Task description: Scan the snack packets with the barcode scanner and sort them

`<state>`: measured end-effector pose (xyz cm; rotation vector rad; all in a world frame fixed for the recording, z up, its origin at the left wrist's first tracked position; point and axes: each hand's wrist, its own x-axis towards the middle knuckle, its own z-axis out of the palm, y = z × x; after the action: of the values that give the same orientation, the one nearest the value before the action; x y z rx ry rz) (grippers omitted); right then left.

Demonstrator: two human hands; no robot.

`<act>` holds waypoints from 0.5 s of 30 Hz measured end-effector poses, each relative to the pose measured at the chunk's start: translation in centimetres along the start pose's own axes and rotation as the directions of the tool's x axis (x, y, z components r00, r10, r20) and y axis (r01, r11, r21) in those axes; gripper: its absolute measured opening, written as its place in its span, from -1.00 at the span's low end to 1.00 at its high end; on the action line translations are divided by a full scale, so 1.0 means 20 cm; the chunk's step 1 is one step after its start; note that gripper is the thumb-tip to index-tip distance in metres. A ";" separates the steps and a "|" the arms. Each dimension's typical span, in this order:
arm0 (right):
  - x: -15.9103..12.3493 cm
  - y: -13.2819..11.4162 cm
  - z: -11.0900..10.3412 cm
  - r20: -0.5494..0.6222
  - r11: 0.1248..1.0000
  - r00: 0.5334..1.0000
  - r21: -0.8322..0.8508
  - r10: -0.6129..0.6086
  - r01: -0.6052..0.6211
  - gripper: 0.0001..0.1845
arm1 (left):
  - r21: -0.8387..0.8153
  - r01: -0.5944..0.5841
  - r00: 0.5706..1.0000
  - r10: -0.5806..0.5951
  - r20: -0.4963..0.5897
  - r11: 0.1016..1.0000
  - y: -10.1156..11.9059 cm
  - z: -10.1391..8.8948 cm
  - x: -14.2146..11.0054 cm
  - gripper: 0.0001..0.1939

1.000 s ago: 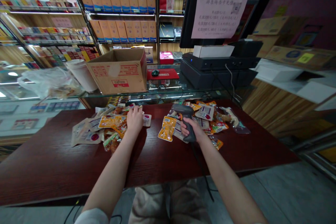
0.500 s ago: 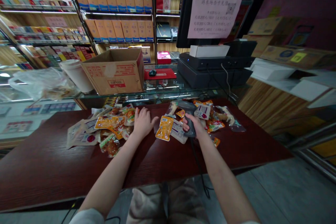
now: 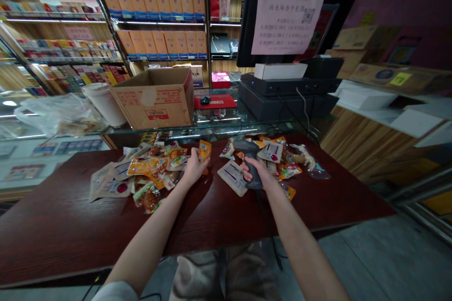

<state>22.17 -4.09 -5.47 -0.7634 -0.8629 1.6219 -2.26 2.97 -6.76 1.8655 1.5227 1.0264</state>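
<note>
the orange snack packet (image 3: 204, 150) stands lifted just above the dark counter (image 3: 70, 225), pinched in the left hand (image 3: 193, 169) grip. the right hand (image 3: 257, 174) grip wraps the grey scanner (image 3: 249, 155), with snack piles (image 3: 148, 174) on both sides.

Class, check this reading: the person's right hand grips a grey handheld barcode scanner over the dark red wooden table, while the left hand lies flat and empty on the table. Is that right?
Not quite. In the head view the left hand is not empty: it holds up a small orange snack packet. The rest stands: the right hand grips the grey handheld barcode scanner over the dark red wooden table.
</note>
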 end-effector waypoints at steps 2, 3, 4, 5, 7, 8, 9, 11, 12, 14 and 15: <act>0.00 0.02 0.03 0.061 0.999 0.998 -0.015 0.031 -0.030 -0.61 | -0.062 -0.050 0.998 0.048 -0.032 0.997 -0.01 -0.02 0.01 -0.64; 0.00 0.04 0.04 0.088 0.999 0.995 -0.024 0.045 -0.043 -0.61 | -0.086 -0.077 0.997 0.075 -0.028 0.993 0.00 -0.03 0.00 -0.63; 0.00 0.05 0.05 0.108 0.998 0.992 -0.031 0.057 -0.054 -0.61 | -0.104 -0.101 0.995 0.100 -0.017 0.989 0.00 -0.03 0.00 -0.62; 0.00 0.06 0.06 0.122 0.997 0.990 -0.035 0.067 -0.063 -0.61 | -0.116 -0.122 0.993 0.122 -0.005 0.986 0.01 -0.03 0.00 -0.61; 0.00 0.07 0.08 0.130 0.996 0.988 -0.041 0.080 -0.076 -0.60 | -0.118 -0.147 0.988 0.151 0.020 0.982 0.01 -0.02 -0.01 -0.60; 0.00 0.08 0.08 0.126 0.996 0.988 -0.042 0.084 -0.079 -0.59 | -0.110 -0.154 0.987 0.159 0.034 0.982 0.01 -0.02 -0.02 -0.59; 0.00 0.08 0.08 0.121 0.996 0.989 -0.042 0.085 -0.081 -0.59 | -0.093 -0.157 0.986 0.161 0.047 0.983 0.01 -0.01 -0.02 -0.59; 0.00 0.09 0.08 0.116 0.996 0.989 -0.039 0.090 -0.086 -0.58 | -0.045 -0.151 0.986 0.154 0.061 0.988 0.01 -0.01 -0.02 -0.60; 0.01 0.09 0.08 0.116 0.995 0.989 -0.035 0.094 -0.091 -0.58 | -0.019 -0.145 0.987 0.146 0.062 0.989 0.00 -0.01 -0.02 -0.60; 0.01 0.08 0.07 0.120 0.994 0.987 -0.030 0.107 -0.104 -0.57 | 0.024 -0.136 0.989 0.134 0.067 0.990 0.00 -0.01 -0.02 -0.60; 0.01 0.08 0.07 0.118 0.994 0.987 -0.027 0.109 -0.106 -0.57 | 0.043 -0.140 0.988 0.137 0.074 0.989 0.00 -0.01 -0.02 -0.60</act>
<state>20.19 -4.40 -6.06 -0.7443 -0.9387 1.7711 -2.44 2.54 -6.64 2.0433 1.4044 0.9808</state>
